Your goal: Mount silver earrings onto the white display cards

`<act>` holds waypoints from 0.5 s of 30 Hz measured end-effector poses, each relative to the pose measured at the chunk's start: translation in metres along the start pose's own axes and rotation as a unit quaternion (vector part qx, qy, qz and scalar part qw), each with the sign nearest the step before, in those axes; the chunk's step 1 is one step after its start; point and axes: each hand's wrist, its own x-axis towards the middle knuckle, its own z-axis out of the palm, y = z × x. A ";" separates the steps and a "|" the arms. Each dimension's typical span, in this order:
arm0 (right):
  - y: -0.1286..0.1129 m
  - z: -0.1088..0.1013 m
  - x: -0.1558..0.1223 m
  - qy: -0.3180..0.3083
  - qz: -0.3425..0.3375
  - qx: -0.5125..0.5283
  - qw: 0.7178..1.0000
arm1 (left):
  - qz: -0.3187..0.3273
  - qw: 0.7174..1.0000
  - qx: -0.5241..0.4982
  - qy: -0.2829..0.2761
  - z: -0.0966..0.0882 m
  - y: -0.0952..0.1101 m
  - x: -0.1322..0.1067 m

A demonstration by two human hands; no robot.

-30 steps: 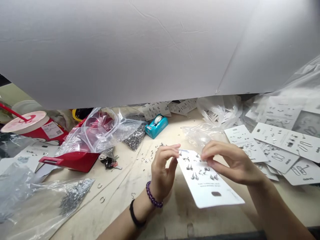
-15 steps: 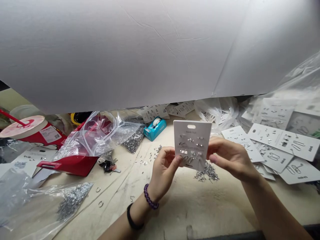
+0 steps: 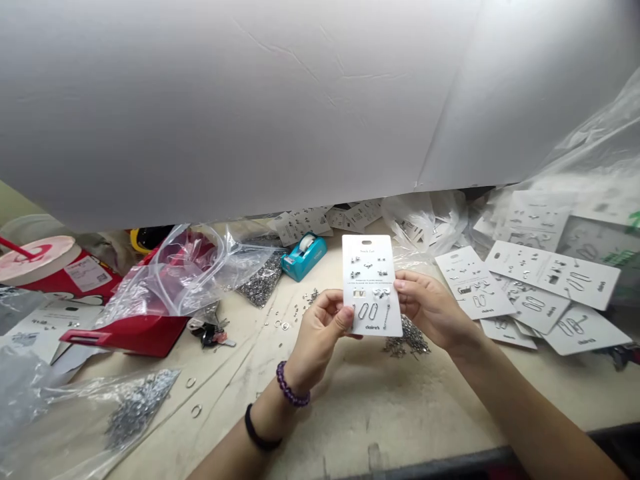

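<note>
A white earring card (image 3: 369, 256) faces me upright above the table, bearing several pairs of small silver earrings, two long oval links and thin dangling chains. My left hand (image 3: 316, 343) pinches its lower left edge, thumb in front and fingers behind. At the card's right edge, my right hand (image 3: 434, 308) grips with the fingertips, some of them hidden behind the card. Below and partly behind the card lies a pile of small silver earring pieces (image 3: 411, 341).
Filled earring cards (image 3: 553, 270) overlap on the right beside clear plastic bags (image 3: 600, 173). A teal tape dispenser (image 3: 304, 257) stands behind my left hand. Leftward are a red dustpan (image 3: 133, 339), keys (image 3: 213, 332), a bag of metal pieces (image 3: 140, 410) and a red cup (image 3: 75, 270). A white panel (image 3: 280, 113) overhangs the back.
The card has turned to face me more squarely and shifted slightly left. My right hand has closed on its right edge. The whole view has shifted a little.
</note>
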 end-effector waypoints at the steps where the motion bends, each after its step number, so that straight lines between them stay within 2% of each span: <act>1: 0.001 0.002 0.000 -0.003 0.004 0.011 1.000 | -0.001 1.000 0.000 -0.008 0.000 0.001 0.000; 4: 0.004 0.009 -0.002 -0.015 0.012 0.049 0.999 | -0.001 0.999 -0.004 -0.037 0.000 0.003 -0.001; 6: 0.002 0.011 -0.005 0.001 0.001 0.043 0.999 | -0.012 0.999 0.008 -0.046 0.000 0.004 -0.001; 9: -0.014 -0.004 -0.015 0.106 -0.105 -0.044 0.988 | -0.021 0.996 0.079 -0.031 0.002 0.006 -0.002; 10: -0.023 -0.015 -0.021 0.168 -0.166 -0.080 0.968 | -0.016 0.994 0.105 -0.026 0.003 0.006 -0.003; 12: -0.041 -0.048 -0.032 0.296 -0.265 -0.130 0.908 | -0.002 0.990 0.136 -0.023 0.004 0.008 -0.003; 14: -0.057 -0.089 -0.044 0.381 -0.274 -0.215 0.856 | 0.007 0.990 0.141 -0.020 0.005 0.009 -0.004; 15: -0.062 -0.109 -0.048 0.382 -0.256 -0.298 0.837 | 0.011 0.990 0.143 -0.016 0.005 0.009 -0.004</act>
